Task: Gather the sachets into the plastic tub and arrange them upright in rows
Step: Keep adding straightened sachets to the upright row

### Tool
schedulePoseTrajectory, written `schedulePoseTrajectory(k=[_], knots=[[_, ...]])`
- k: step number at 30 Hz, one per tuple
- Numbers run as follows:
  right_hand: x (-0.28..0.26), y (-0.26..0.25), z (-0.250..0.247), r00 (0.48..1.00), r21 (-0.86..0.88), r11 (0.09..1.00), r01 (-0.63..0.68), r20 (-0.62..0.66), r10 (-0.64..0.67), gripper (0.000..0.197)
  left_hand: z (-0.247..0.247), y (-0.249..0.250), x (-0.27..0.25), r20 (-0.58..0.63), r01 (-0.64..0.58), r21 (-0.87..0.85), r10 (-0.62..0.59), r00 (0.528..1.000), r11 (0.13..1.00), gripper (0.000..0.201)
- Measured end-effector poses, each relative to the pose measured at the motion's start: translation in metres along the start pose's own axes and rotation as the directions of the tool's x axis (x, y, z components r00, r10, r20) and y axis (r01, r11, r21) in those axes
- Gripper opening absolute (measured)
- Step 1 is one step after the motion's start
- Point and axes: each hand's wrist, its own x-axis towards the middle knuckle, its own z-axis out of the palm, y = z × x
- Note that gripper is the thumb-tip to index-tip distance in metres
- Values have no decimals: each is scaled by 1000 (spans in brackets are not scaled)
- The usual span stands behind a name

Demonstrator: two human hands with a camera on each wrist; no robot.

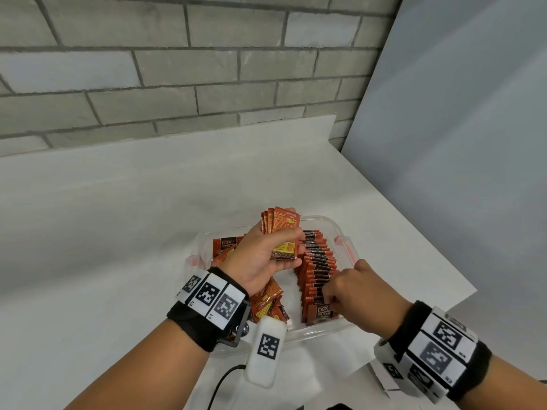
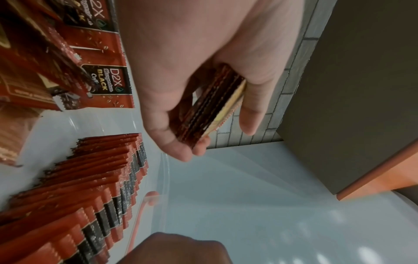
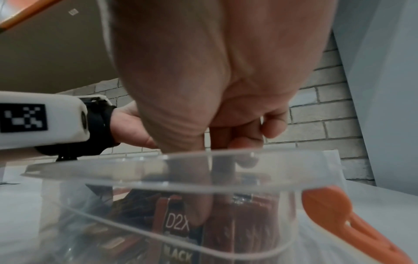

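Left hand grips a stack of sachets above the tub. Right hand fingers pinch the row's front sachet; keep it upright, feed singly.

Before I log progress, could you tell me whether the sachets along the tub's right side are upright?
Mostly upright: the row stands on edge, leaning slightly, inside the tub.

The back wall was grey brick with darker mortar lines, kinda weathered looking. A plain white counter ran along it, with a low white upstand where it met the bricks. On the right stood a big smooth pale grey panel, leaning in at an angle. Light was soft and even, and the wrist views caught a dull board with an orange edge.
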Motion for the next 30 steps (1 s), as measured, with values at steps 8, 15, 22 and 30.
schedulePoseTrajectory(k=[8,15,22,30], knots=[[-1,3,-3,1000,36,999,-9,4,9,7,4,2,-2,-16,33,-72,-34,999,997,31],[-6,11,-19,1000,229,973,-1,-21,6,16,3,1,-1,1,65,-101,-66,998,993,16],[5,11,-56,893,729,685,-18,-296,339,35,3,1,-2,82,72,-2,-71,994,997,39],[16,8,-59,857,835,539,109,-353,375,17,0,3,-3,51,68,-69,-65,997,995,44]])
